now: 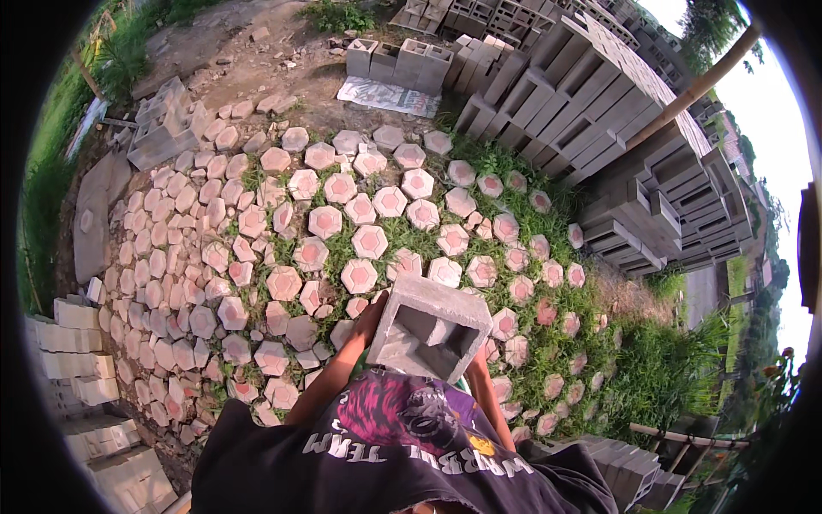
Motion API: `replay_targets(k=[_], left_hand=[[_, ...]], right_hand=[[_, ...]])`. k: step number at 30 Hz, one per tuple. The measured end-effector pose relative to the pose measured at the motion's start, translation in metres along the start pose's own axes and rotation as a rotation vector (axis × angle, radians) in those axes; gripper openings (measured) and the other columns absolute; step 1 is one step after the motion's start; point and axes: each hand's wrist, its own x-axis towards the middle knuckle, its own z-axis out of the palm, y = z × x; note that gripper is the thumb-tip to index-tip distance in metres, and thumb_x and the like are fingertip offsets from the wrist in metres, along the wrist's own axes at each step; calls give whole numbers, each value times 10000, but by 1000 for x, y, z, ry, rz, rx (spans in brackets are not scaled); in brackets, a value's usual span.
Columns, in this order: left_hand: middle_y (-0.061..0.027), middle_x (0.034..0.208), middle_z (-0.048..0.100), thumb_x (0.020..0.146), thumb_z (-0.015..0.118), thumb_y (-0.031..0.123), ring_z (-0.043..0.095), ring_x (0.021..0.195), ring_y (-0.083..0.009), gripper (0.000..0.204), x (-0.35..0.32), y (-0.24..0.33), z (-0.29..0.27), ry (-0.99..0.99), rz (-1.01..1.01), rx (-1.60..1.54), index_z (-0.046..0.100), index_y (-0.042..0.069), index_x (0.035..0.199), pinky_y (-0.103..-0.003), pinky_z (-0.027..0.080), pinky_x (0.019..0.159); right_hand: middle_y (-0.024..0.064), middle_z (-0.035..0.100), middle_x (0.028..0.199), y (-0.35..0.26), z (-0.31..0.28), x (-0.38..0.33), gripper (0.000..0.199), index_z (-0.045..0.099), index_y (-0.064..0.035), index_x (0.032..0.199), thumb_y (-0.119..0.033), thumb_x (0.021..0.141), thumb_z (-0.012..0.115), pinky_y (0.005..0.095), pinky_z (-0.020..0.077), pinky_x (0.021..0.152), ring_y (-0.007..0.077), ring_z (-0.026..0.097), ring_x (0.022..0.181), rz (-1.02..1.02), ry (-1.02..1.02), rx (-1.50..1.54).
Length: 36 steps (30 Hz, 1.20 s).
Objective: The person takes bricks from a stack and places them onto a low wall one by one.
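A grey hollow concrete block (437,300) is held up close in front of my body, tilted so its open cavities face me. My left hand (373,313) grips its left side, the fingers partly out of sight behind the block. At the lower right side is my right hand (479,358), mostly hidden by the block, closed against it. Beneath lie hexagonal paving stones (370,242), many with reddish centres, set apart with grass between them.
Tall stacks of hollow blocks (591,94) rise at the far right. A short row of blocks (400,64) stands at the back by a white sheet (390,96). More blocks sit at the left (75,343) and lower right (612,467). A bamboo pole (693,90) slants across the right stacks.
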Motion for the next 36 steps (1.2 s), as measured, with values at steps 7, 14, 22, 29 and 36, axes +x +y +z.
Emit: replay_targets(k=[7, 14, 22, 29, 36], left_hand=[[-162, 1116, 629, 922, 313, 608, 562, 1040, -254, 727, 62, 51, -31, 114, -1, -143, 619, -11, 1152, -342, 384, 933], [-154, 1105, 626, 929, 320, 588, 559, 1025, -247, 702, 131, 105, -63, 305, -40, -275, 612, -9, 1153, -342, 388, 920], [-146, 1093, 624, 937, 327, 566, 556, 1008, -238, 672, 267, 256, -42, 335, 47, -355, 604, -6, 1155, -342, 392, 905], [-138, 1082, 621, 944, 334, 547, 553, 993, -231, 646, 382, 338, -46, 285, 104, -413, 597, -4, 1156, -343, 396, 891], [-131, 1072, 619, 951, 340, 527, 550, 978, -224, 621, 542, 423, -70, 91, 142, -406, 589, -2, 1157, -343, 399, 878]], right_hand=[[78, 547, 1185, -15, 39, 139, 344, 472, -10, 1270, -167, 963, 460, 306, 486, 852, 143, 543, 1006, 2, -200, -404], [65, 601, 1109, -62, 135, 320, 629, 535, 3, 1248, -489, 1007, 226, 310, 419, 903, 133, 517, 994, 79, -382, -468], [65, 564, 1184, -134, 155, 499, 555, 472, -25, 1312, -438, 1018, 246, 304, 388, 953, 146, 505, 1060, 80, -485, -191], [61, 521, 1246, -173, 175, 578, 406, 442, -14, 1317, -232, 975, 448, 316, 395, 975, 150, 502, 1084, 76, -405, -191], [68, 561, 1164, -139, 125, 725, 337, 505, -5, 1240, -150, 937, 524, 328, 453, 898, 160, 537, 1022, -33, -251, -51]])
